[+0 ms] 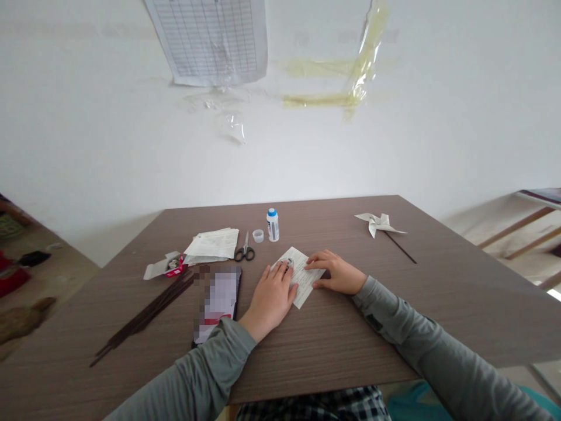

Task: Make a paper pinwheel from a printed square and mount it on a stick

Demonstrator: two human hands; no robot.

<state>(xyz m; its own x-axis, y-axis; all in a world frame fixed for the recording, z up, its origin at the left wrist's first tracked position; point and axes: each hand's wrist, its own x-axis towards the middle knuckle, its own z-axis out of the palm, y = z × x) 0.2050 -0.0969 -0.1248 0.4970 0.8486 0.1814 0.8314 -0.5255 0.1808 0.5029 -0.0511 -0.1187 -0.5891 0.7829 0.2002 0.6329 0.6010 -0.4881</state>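
Note:
A printed square of paper (302,286) lies turned cornerwise on the table in front of me. My left hand (274,295) rests on its left part, fingers spread and flat, covering some of a dark printed picture. At the paper's right corner, my right hand (333,273) has its thumb and bent fingers closed on the edge. Beyond the paper are black-handled scissors (245,251), a small round whitish cap or cup (258,236) and a white bottle with a blue top (272,225). A finished paper pinwheel (380,224) on a dark stick lies at the right.
A stack of paper sheets (213,244) sits left of the scissors, beside an opened small red box (174,264) with small pieces inside. Several dark sticks (144,310) lie at the left, and a phone (219,301) is near my left forearm. The wall borders the table's (350,351) far edge.

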